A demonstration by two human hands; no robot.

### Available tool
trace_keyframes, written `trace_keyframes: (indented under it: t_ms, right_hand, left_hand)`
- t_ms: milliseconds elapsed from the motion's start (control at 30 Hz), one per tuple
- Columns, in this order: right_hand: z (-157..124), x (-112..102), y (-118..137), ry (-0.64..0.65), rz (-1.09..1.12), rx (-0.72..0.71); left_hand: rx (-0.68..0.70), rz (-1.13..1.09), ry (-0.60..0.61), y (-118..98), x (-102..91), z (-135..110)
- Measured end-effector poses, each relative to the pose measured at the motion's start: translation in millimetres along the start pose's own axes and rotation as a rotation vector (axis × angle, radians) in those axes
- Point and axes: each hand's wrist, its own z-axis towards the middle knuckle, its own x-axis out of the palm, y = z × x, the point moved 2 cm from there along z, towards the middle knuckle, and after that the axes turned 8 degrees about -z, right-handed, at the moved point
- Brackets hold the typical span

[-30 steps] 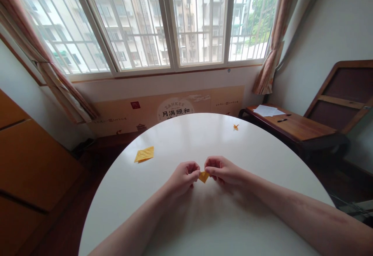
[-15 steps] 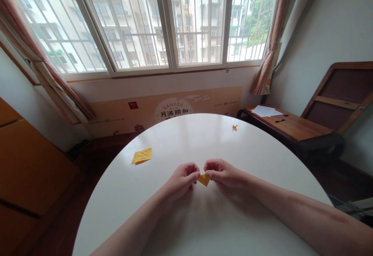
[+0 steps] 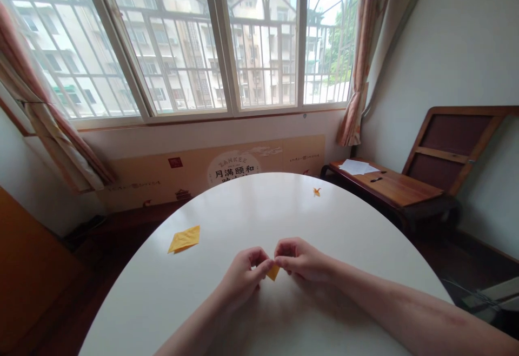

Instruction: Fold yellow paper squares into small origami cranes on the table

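Observation:
A small folded piece of yellow paper [image 3: 273, 273] is pinched between both hands, just above the white round table. My left hand [image 3: 249, 269] grips its left side with thumb and fingers. On its right side, my right hand [image 3: 298, 258] pinches the paper, thumb towards me. The fingertips of both hands nearly meet and hide the paper's upper part; its lower corner points down at me. More yellow paper [image 3: 185, 239], a folded sheet or small stack, lies to the left. Near the far edge stands a tiny orange folded-paper figure [image 3: 317, 192], apparently a crane.
The white round table [image 3: 162, 302] fills the foreground. Behind it are a printed cardboard panel [image 3: 133, 183] and a barred window. At the right stands a low wooden bench [image 3: 399, 188] holding white papers [image 3: 357, 167] and a small dark object.
My hands have come closer together, and less of the paper shows between them. The camera has tilted up and turned slightly, so the whole scene sits lower and further left.

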Motion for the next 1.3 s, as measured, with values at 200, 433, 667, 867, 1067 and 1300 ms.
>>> trace_keyframes:
  t_ms: [200, 433, 667, 867, 1067, 1300]
  right_hand:
    - [2.0, 0.0, -6.6, -0.043, 0.039, 0.056]
    - [3.1, -0.9, -10.0, -0.024, 0.084, 0.045]
    - [2.7, -2.3, -12.4, 0.040, 0.088, 0.051]
    - [2.0, -2.2, -7.6, 0.036, 0.068, 0.056]
    - [0.8, -1.2, -3.4, 0.023, 0.014, 0.023]
    - [-0.8, 1.5, 3.6, -0.046, -0.115, -0.041]
  left_hand:
    - [-0.035, -0.034, -0.023, 4.1, 0.0, 0.4]
    - [-0.031, -0.016, -0.050, 2.0, 0.0, -0.6]
    - [-0.011, 0.060, -0.092, 4.3, 0.2, -0.4]
    - [0.008, 0.079, -0.084, 1.5, 1.1, -1.4]
    - [0.048, 0.110, -0.056, -7.1, 4.4, -2.9]
    - [0.062, 0.127, -0.047, -7.2, 7.1, -2.8]
